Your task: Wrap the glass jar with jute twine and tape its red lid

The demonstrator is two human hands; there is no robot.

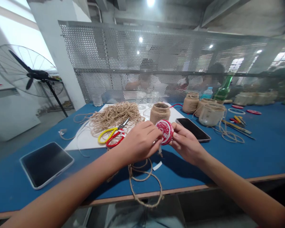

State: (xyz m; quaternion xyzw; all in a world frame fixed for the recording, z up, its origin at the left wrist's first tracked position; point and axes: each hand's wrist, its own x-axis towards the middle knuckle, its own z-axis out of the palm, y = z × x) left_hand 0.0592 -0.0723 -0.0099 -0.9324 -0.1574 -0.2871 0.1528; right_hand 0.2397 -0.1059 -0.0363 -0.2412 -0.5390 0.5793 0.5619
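Both my hands hold a small round red-and-white tape roll (165, 131) above the blue table (263, 148). My left hand (140, 142) pinches its left side with fingers closed; a length of jute twine (144, 183) hangs from under this hand over the table's front edge. My right hand (186, 144) grips the roll's right side, fingers curled. A small white strip (157, 165) lies on the table below the roll. Just behind stands a twine-wrapped jar (159, 112).
A white board (85, 141) carries a jute twine heap (115, 115) and yellow and red scissors (112, 134). A tablet (46, 163) lies left, a phone (193, 129) right. More wrapped jars (205, 109), a green bottle (223, 88) and tools (237, 125) sit right. People sit behind the mesh screen (109, 53).
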